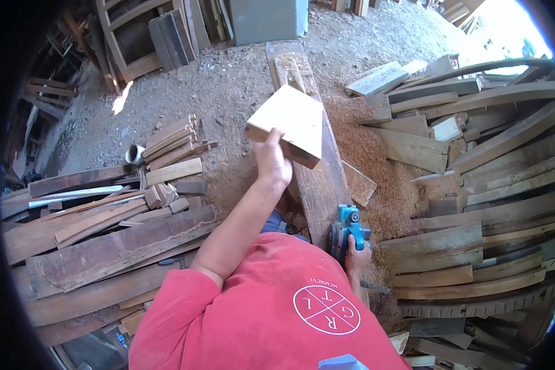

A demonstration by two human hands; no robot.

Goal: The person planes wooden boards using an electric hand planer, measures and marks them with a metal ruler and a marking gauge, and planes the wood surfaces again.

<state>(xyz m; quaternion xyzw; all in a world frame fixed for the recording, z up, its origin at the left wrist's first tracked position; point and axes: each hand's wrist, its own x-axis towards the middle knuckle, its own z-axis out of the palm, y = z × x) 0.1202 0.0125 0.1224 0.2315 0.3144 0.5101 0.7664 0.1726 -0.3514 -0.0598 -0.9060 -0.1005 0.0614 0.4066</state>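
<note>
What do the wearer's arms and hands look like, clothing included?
The left hand is bare, with no glove, watch or band visible; its forearm is uncovered below a short red sleeve. The right hand is gloveless too; its sleeve can't be made out. The red shirt carries a white circle print, quartered, with letters.

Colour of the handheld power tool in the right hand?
The power tool is teal-blue with dark parts; best seen in the head view.

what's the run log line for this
left hand: holds pale rectangular wooden block | right hand: grips teal handheld power tool | below block: long brown wooden plank
</note>
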